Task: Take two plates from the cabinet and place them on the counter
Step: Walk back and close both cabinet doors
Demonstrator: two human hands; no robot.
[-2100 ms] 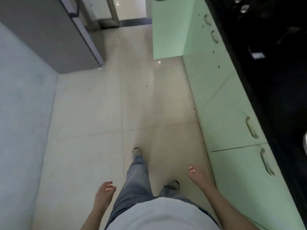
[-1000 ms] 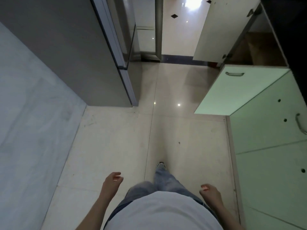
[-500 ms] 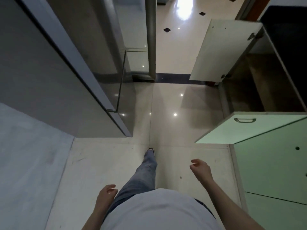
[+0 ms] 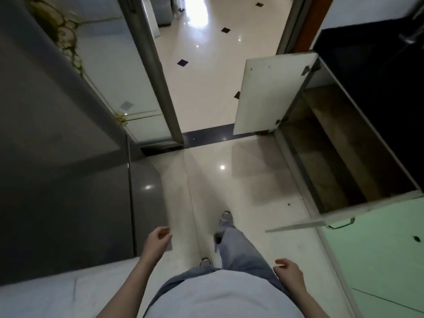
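An open lower cabinet [image 4: 339,148] stands on the right with both doors swung out: a white-backed far door [image 4: 270,92] and a near green door [image 4: 316,222]. Its inside is dark brown and I make out no plates in it. The black counter [image 4: 376,88] runs above it. My left hand [image 4: 157,243] hangs at my side, fingers loosely curled, holding nothing. My right hand [image 4: 289,271] is low on the right, fingers apart and empty, well short of the cabinet.
A grey refrigerator [image 4: 64,180] fills the left side. Ahead, a doorway with a metal frame [image 4: 158,88] leads to a glossy tiled floor [image 4: 206,65]. Green cabinet fronts [image 4: 378,260] line the right. My legs and shoes stand on the pale floor between them.
I have walked forward along the floor; the open cabinet and the refrigerator are now much closer. My arms swing with the steps, left hand forward, right hand back.
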